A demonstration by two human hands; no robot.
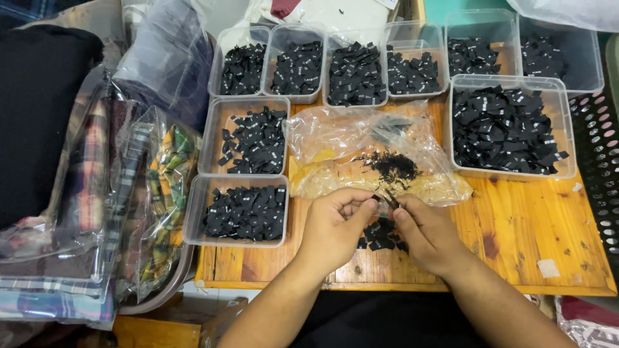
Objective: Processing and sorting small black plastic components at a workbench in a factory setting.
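Note:
My left hand (335, 222) and my right hand (429, 235) meet over the front of a wooden table (516, 225). Together their fingertips pinch a small black fabric label (387, 196). Under the hands lies a small pile of black labels (380, 235). Just beyond the hands a crumpled clear plastic bag (361, 151) lies flat, with a scatter of black thread scraps (394, 166) on it.
Several clear plastic trays of black labels ring the work spot: two at the left (248, 138) (238, 212), a row along the back (354, 71), a large one at the right (506, 129). Bagged plaid garments (129, 193) are stacked to the left. A black perforated basket (599, 154) stands at the right edge.

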